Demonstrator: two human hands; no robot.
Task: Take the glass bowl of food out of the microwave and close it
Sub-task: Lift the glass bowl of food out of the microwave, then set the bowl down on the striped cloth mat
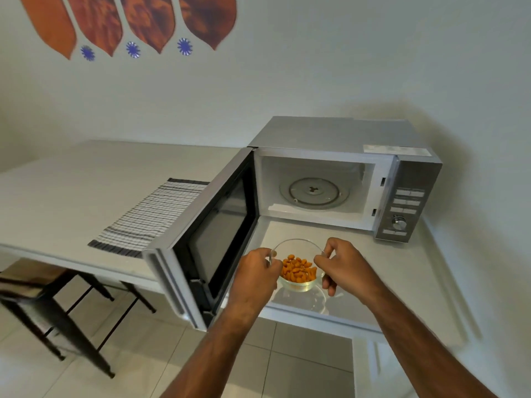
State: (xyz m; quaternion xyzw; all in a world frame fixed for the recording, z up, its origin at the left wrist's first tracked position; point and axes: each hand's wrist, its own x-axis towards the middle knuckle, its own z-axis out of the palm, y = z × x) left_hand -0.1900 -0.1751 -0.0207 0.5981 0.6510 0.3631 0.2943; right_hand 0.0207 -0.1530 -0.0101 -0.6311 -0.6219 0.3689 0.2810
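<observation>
A clear glass bowl with orange-brown nuts in it is out of the microwave, over the counter in front of the oven's mouth. My left hand grips its left rim and my right hand grips its right rim. Whether the bowl touches the counter I cannot tell. The silver microwave stands at the back right, its cavity bare except for the glass turntable. Its door is swung wide open to the left.
A striped cloth mat lies on the white counter left of the door. The counter's front edge runs just below the bowl, with tiled floor beneath. A dark chair stands under the counter at left. The control panel is at right.
</observation>
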